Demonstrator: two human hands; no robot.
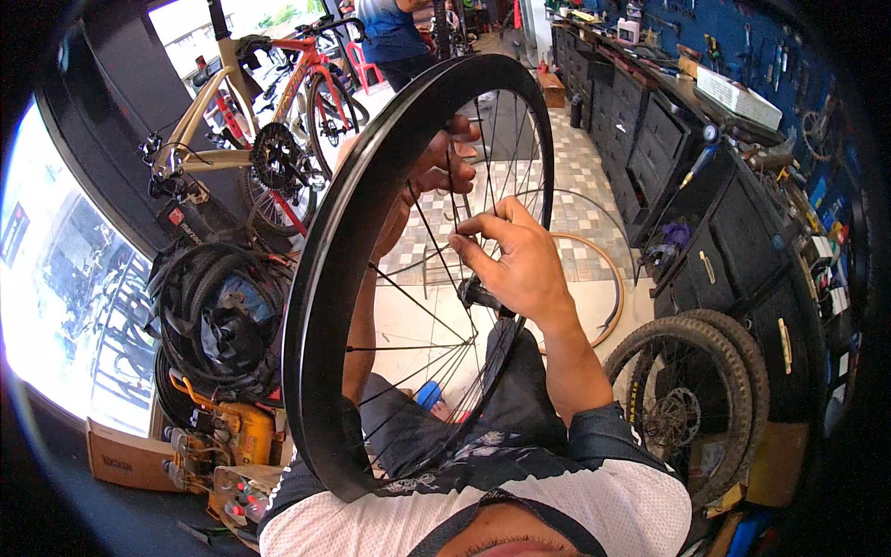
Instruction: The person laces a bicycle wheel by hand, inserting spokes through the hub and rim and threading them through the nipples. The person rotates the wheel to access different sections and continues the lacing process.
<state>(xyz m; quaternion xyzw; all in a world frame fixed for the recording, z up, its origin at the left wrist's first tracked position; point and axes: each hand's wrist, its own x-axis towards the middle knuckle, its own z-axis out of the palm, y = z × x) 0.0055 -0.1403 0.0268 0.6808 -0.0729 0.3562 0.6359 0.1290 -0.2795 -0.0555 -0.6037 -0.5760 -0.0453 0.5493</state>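
A black deep-rimmed bicycle wheel [325,278] without a tyre stands tilted in front of my body, its lower edge against my lap. Thin black spokes run in to the hub [480,295], beside my right wrist. My left hand [436,167] reaches up behind the rim, its curled fingers showing among the upper spokes; the rim covers part of its palm. Closer to the hub, my right hand [520,265] is closed, thumb and forefinger brought together at a spoke. Whether a small part sits between those fingertips is too fine to make out.
Two knobbly-tyred wheels [691,408] lean at the right by black cabinets [650,130]. A tan-edged tyre [620,288] lies on the tiled floor. At left are bundled black tyres [213,306], an orange compressor [246,432] and bicycles [223,139]. Another person [394,37] stands beyond.
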